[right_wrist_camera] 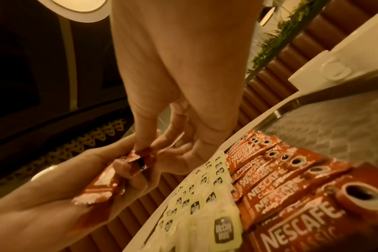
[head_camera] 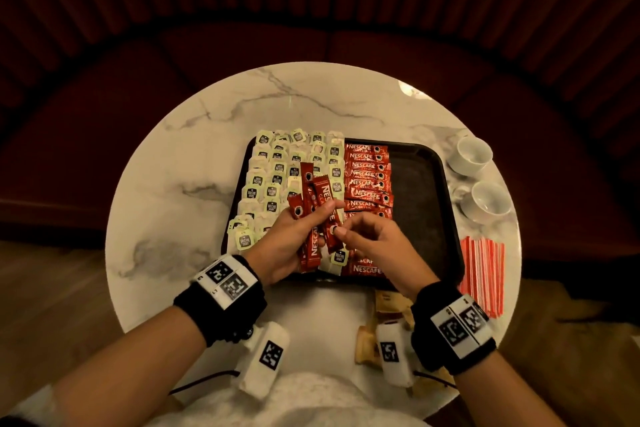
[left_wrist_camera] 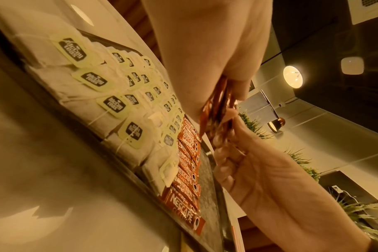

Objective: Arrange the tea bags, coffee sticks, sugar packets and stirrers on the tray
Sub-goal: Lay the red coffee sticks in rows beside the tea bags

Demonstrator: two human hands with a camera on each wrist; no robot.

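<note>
The left hand [head_camera: 287, 239] grips a bundle of coffee sticks [head_camera: 313, 208], and the right hand [head_camera: 367, 239], pinching one stick [head_camera: 333, 232] between its fingertips [head_camera: 341, 231], should draw it out straight so the others stay held.

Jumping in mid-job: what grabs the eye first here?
The black tray mid-table: tea bags fill its left part, a column of red coffee sticks runs beside them. Above it, the left hand holds a fan of coffee sticks while the right hand pinches one.
</note>
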